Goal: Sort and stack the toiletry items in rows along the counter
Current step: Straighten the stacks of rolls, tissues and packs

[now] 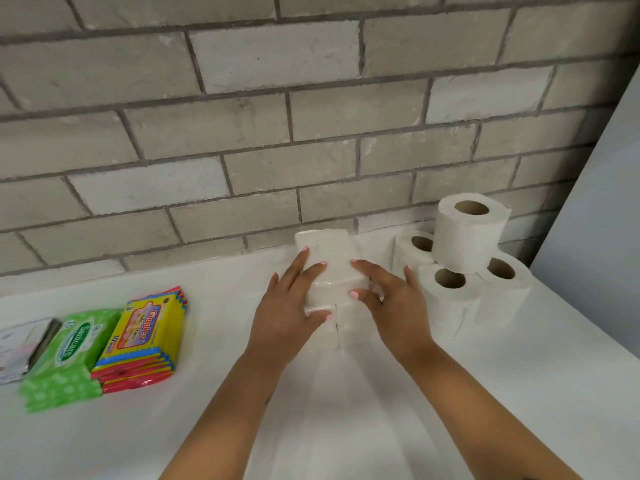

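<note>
A stack of white wrapped tissue packs (329, 258) stands on the white surface (519, 393), near the grey brick wall (242, 133). Both hands are on it. The left hand (289, 313) lies against the stack's left side, fingers extended over the top pack and thumb pressed on a lower pack's front edge. The right hand (391, 299) lies against the right side, fingers straight across the top pack, thumb on the front. Neither hand curls round a pack; both press flat with straight fingers.

Just right of the stack stand toilet paper rolls (467, 233): three upright on the surface, touching one another, with a fourth resting upright on top of them.

Well to the left lie three piles side by side: a pile of yellow and red "Giggles" wipe packs (145, 337), a pile of green "Sanicare" wipe packs (69, 355) touching it, and silver-edged packs (20, 348) at the frame edge, whose printing is too blurred to read.
</note>
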The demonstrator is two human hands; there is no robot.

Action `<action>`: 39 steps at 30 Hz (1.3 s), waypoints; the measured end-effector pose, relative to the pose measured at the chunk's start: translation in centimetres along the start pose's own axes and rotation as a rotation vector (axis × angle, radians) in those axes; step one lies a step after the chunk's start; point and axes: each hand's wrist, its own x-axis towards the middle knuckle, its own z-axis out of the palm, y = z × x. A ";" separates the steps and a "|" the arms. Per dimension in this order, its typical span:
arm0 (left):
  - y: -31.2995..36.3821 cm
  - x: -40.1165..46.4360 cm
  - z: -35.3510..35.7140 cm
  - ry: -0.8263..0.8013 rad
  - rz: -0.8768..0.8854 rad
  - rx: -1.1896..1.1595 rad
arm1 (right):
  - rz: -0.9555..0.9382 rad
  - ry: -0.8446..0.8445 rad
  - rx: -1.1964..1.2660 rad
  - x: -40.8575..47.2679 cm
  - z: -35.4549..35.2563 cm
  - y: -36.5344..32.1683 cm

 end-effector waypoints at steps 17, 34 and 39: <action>0.0 -4.9 4.3 0.211 -0.679 -0.821 | 0.535 -0.100 0.773 -5.0 3.1 -0.3; -0.4 -1.4 5.0 0.201 -0.611 -0.735 | 0.599 -0.103 0.680 -1.3 4.5 1.0; -0.6 -1.4 5.0 0.172 -0.628 -0.714 | 0.587 -0.109 0.662 -1.5 4.3 0.9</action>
